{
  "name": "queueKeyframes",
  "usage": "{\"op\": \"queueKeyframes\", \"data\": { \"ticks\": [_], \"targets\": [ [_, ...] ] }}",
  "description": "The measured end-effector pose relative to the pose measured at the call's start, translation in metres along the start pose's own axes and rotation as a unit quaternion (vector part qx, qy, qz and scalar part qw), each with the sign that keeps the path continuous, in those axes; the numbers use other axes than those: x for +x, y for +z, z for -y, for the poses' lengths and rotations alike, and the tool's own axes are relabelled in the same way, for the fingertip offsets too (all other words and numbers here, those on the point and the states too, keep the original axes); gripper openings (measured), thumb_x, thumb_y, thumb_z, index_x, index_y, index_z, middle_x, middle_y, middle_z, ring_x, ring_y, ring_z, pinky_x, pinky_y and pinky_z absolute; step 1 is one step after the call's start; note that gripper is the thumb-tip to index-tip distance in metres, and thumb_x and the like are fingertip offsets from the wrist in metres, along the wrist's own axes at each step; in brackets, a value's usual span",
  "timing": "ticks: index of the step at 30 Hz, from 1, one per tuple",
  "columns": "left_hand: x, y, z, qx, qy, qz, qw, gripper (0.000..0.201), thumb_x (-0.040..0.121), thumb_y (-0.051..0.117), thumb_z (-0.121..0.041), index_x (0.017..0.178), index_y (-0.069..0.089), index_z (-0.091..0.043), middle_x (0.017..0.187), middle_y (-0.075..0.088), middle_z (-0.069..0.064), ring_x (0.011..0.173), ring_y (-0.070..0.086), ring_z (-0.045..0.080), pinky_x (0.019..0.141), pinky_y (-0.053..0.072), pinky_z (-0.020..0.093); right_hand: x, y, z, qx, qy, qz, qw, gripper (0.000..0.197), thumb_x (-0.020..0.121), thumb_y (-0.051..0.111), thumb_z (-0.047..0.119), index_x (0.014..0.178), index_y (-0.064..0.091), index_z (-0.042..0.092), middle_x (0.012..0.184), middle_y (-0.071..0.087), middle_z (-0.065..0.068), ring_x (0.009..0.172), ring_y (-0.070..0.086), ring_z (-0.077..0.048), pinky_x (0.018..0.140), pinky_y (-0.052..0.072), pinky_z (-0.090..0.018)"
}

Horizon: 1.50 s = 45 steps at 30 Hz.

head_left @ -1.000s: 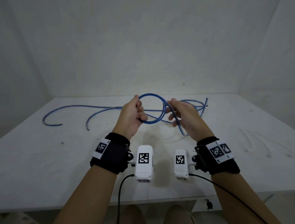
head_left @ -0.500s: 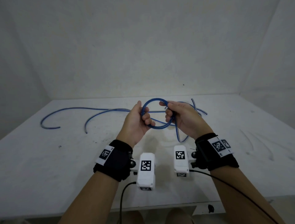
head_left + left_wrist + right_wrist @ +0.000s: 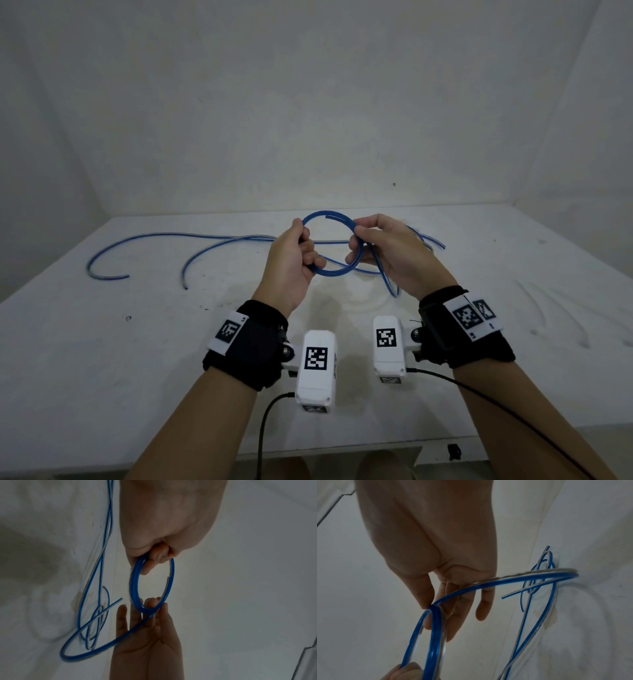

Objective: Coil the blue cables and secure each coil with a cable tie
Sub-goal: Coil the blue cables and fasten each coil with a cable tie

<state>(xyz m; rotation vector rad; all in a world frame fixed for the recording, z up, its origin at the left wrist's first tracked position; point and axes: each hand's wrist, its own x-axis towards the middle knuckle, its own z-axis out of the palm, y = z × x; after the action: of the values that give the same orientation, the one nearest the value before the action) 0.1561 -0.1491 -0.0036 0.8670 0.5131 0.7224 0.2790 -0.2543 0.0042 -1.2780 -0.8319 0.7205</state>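
Observation:
A small coil of blue cable [image 3: 334,274] hangs above the white table [image 3: 102,359]. My left hand [image 3: 306,250] grips its left side with curled fingers [image 3: 154,559]. My right hand [image 3: 356,245] pinches its right side between the thumb [image 3: 421,595] and the fingers. The coil [image 3: 134,582] has about two turns, and a cut end shows on its top arc. From the pinch [image 3: 435,622] the cable's tail [image 3: 539,574] swings down to the table on the right.
More loose blue cable [image 3: 154,237] lies across the far left of the table, with its ends curling toward me. Other strands [image 3: 433,240] lie behind my right hand. White walls close in the back and both sides. The table's front edge [image 3: 342,445] is near my body.
My right hand has laid another turn onto the loop, which is now smaller and tighter. Both hands have drawn closer together, and the loose cable on the right was pulled in.

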Motion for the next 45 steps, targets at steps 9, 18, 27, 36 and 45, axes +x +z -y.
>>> {"op": "queueKeyframes", "data": {
  "ticks": [9, 18, 27, 36, 45],
  "targets": [
    [-0.014, -0.001, -0.02, 0.229, -0.051, 0.094, 0.967, 0.045, 0.1, 0.044, -0.041, 0.082, 0.065, -0.005, 0.052, 0.027, -0.004, 0.041, 0.027, 0.01, 0.044, 0.039, 0.024, 0.0, -0.001, 0.015, -0.092, -0.016, 0.055, 0.994, 0.013, 0.097, 0.05, 0.006, 0.098, 0.063, 0.007, 0.064, 0.055, -0.002, 0.053, 0.051, -0.014, 0.058, 0.044, -0.025],
    [-0.021, -0.005, -0.031, 0.283, -0.043, 0.147, 0.947, 0.036, 0.102, 0.042, -0.034, 0.082, 0.062, -0.012, 0.058, 0.04, -0.005, 0.046, 0.033, 0.01, 0.047, 0.038, 0.024, -0.007, 0.01, 0.018, -0.138, -0.039, 0.069, 0.987, 0.015, 0.097, 0.052, 0.01, 0.102, 0.065, 0.005, 0.068, 0.058, -0.003, 0.056, 0.051, -0.014, 0.059, 0.044, -0.024],
    [-0.02, -0.008, -0.023, 0.09, -0.006, 0.06, 0.994, 0.035, 0.104, 0.039, -0.028, 0.076, 0.053, -0.012, 0.059, 0.035, -0.002, 0.047, 0.031, 0.012, 0.048, 0.04, 0.024, -0.012, 0.013, 0.01, 0.003, -0.032, 0.06, 0.998, 0.025, 0.098, 0.048, 0.006, 0.119, 0.06, 0.005, 0.073, 0.058, -0.007, 0.06, 0.065, -0.017, 0.067, 0.056, -0.027],
    [-0.02, -0.008, -0.033, 0.291, 0.01, 0.13, 0.948, 0.033, 0.103, 0.038, -0.023, 0.085, 0.061, -0.008, 0.062, 0.048, 0.0, 0.054, 0.044, 0.012, 0.058, 0.039, 0.024, -0.009, 0.016, 0.015, -0.07, -0.034, 0.069, 0.995, 0.023, 0.098, 0.048, 0.005, 0.115, 0.064, 0.001, 0.07, 0.05, -0.004, 0.047, 0.044, -0.013, 0.052, 0.048, -0.028],
    [-0.018, -0.01, -0.019, 0.207, 0.014, 0.068, 0.976, 0.033, 0.103, 0.037, -0.023, 0.079, 0.057, -0.011, 0.06, 0.043, -0.002, 0.055, 0.042, 0.014, 0.057, 0.039, 0.024, -0.01, 0.017, 0.005, -0.004, -0.021, 0.009, 1.0, 0.006, 0.098, 0.048, 0.007, 0.097, 0.052, 0.011, 0.068, 0.049, -0.005, 0.049, 0.036, -0.013, 0.053, 0.041, -0.028]
  ]
}}
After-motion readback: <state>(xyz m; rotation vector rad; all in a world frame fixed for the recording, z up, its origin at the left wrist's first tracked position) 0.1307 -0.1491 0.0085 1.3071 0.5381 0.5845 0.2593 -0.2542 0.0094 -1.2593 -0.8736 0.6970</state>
